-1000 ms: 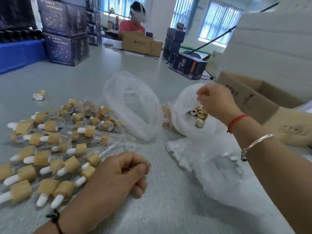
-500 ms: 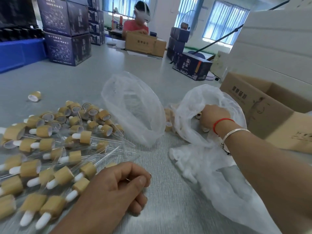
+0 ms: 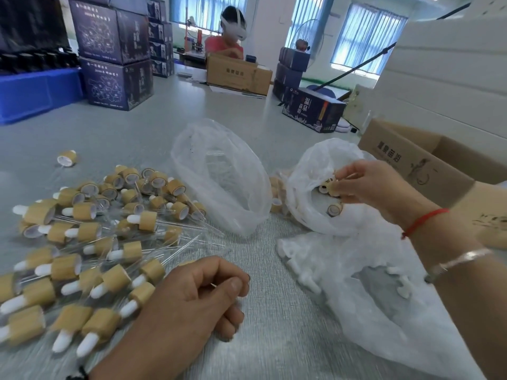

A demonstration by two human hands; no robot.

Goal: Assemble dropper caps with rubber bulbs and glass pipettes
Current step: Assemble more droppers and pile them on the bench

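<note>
My right hand [image 3: 367, 187] is at the mouth of a white plastic bag [image 3: 323, 160] and pinches a bamboo-coloured dropper cap [image 3: 332, 187] in its fingertips. Another loose cap [image 3: 334, 209] lies inside that bag. On the table, my left hand [image 3: 192, 297] rests curled with the thumb on the forefinger, and a thin sliver of a glass pipette [image 3: 213, 284] shows between them. A pile of assembled droppers [image 3: 109, 229] with white bulbs lies to its left. The clear bag [image 3: 219, 176] holds glass pipettes. White rubber bulbs [image 3: 304, 278] fill the crumpled bag under my right forearm.
An open cardboard box [image 3: 425, 165] stands at the right, behind my right hand. One lone cap [image 3: 67, 157] lies apart at the far left. Dark blue cartons [image 3: 115, 56] and a seated person [image 3: 227, 37] with another box are across the table.
My right hand dipped into the white bag and came back up to its mouth with a cap in its fingers. My left hand stayed curled on the table.
</note>
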